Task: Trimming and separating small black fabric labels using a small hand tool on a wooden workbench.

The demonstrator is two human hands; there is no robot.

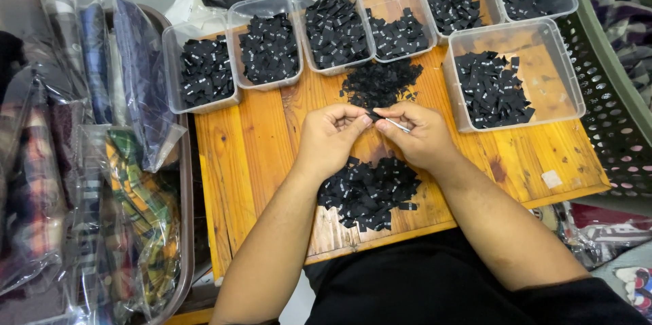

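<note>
A small black woven fabric label [373, 116] is pinched between the fingertips of both hands just above the middle of the orange-stained wooden board [251, 155], lifted clear of the wood, apparently so that both sides can be reached. The left hand [331, 136] is curled with thumb and forefinger closed on the label's left end; the right hand [420, 136] grips the other end and also holds a thin silvery pin-like tool [399, 125], angled toward the label. Just beyond the hands lies a loose heap of black labels [380, 83], and just nearer the body a larger heap of black labels [370, 191], one on either side of the working spot, within easy reach. Along the far edge stands a row of clear plastic tubs [202, 71], each part-filled with similar labels, which suggests they are kept apart by kind. A larger clear plastic tub [553, 67] sits to the right. At the left, folded checked fabrics in clear plastic bags [136, 196] stand upright in a brown bin.
</note>
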